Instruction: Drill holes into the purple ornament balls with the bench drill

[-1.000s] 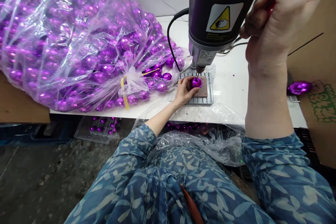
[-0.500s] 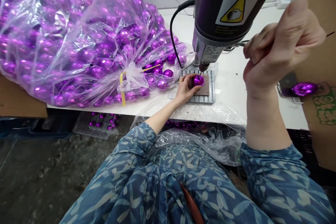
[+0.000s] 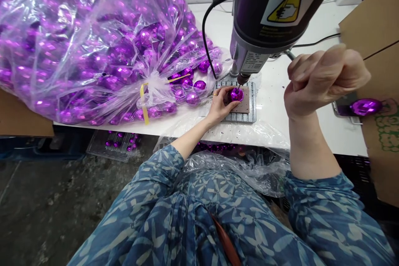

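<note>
My left hand (image 3: pixel 220 102) grips a shiny purple faceted ball (image 3: pixel 237 94) from its left side. The ball rests on a brown board (image 3: pixel 244 106) laid over a grey metal base plate (image 3: pixel 252 116). Straight above stands a black bench drill press (image 3: pixel 262 20), its thin bit meeting the top of the ball; whether it has entered is too small to tell. On the right, my right hand (image 3: pixel 324 79) is closed around the drill press's lever (image 3: pixel 290 54), most of which the fingers hide.
A big clear bag (image 3: pixel 93 50) of purple balls covers the table's left side. On the right are a phone (image 3: pixel 341 110), another purple ball (image 3: pixel 366 107) and a cardboard box (image 3: pixel 378 133). Plastic sheeting (image 3: pixel 237 170) hangs over the front edge. A tray (image 3: pixel 107 145) sits below left.
My right hand has come down and slightly left with the lever. The left hand and the ball have stayed in place on the board.
</note>
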`<control>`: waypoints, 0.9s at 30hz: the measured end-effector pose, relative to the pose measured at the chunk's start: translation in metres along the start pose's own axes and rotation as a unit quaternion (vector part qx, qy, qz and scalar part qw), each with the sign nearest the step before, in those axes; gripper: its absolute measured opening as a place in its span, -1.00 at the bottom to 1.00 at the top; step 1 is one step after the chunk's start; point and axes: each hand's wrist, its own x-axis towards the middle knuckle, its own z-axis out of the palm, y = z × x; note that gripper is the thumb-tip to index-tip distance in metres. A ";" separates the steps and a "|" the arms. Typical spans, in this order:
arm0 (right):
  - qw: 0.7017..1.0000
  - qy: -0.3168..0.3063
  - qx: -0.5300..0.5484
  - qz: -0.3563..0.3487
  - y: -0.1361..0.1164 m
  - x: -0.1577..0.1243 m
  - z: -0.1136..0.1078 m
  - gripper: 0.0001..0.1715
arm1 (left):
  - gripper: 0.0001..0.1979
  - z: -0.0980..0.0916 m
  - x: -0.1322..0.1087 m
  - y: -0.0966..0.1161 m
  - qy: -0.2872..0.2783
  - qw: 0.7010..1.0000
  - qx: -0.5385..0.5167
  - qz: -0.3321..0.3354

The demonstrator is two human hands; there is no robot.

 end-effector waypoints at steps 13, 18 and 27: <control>0.988 -0.063 0.029 -0.137 0.023 -0.013 -0.018 -0.24 | -0.46 0.001 -0.002 0.001 0.002 1.000 -0.008 -0.004; 0.985 -0.095 0.030 -0.140 0.024 -0.021 -0.026 -0.21 | -0.47 0.002 -0.001 0.000 0.008 1.000 -0.001 0.000; 0.995 -0.058 0.017 0.076 -0.019 0.048 0.029 -0.30 | -0.49 0.004 0.001 0.002 0.023 1.000 -0.007 -0.002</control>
